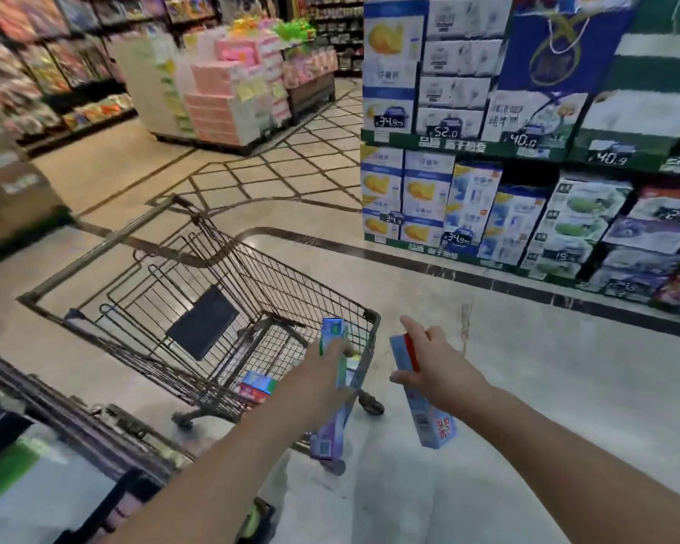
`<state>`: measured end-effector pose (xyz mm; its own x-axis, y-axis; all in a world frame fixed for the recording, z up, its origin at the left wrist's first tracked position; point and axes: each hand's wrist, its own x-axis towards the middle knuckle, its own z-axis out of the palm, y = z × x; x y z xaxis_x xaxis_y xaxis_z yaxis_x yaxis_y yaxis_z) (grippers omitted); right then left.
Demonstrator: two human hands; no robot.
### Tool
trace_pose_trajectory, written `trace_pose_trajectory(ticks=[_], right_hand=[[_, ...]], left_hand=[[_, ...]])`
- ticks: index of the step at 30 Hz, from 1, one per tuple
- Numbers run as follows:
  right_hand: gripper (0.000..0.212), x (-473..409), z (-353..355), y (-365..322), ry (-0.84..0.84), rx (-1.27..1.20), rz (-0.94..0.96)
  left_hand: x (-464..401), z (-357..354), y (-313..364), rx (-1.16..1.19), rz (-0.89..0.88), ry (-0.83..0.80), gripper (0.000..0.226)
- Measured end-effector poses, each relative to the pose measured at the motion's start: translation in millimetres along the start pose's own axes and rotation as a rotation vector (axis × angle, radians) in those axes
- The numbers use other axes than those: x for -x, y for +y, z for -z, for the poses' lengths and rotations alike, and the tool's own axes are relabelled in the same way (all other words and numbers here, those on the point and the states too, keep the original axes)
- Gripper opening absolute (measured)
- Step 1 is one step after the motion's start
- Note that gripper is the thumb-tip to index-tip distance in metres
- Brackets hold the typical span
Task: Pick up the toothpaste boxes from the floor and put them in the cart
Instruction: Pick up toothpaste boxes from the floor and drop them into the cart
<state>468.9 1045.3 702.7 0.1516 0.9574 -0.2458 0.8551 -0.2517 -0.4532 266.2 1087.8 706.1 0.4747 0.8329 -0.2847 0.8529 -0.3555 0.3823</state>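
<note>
A wire shopping cart stands on the tiled floor ahead and to the left. My left hand grips a long blue and purple toothpaste box upright, right at the cart's near right corner. My right hand grips a second toothpaste box, blue with a red band, held just to the right of the cart, outside it. Inside the cart, on its wire bottom, lies a red and blue toothpaste box.
Shelves of boxed goods with price tags line the right side. A pallet display of pink and white packs stands beyond the cart. Another cart's dark frame is close at my lower left. Brown cartons sit at the left.
</note>
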Motion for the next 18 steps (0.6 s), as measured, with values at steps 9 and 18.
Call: trace_pose_trajectory(ticks=[9, 18], right_hand=[[0.096, -138, -14, -47, -0.150, 0.039, 0.140], [0.100, -280, -51, -117, -0.277, 0.055, 0.234]], left_hand=[[-96, 35, -72, 0.096, 0.129, 0.059, 0.046], [-177, 72, -182, 0.207, 0.324, 0.090, 0.042]])
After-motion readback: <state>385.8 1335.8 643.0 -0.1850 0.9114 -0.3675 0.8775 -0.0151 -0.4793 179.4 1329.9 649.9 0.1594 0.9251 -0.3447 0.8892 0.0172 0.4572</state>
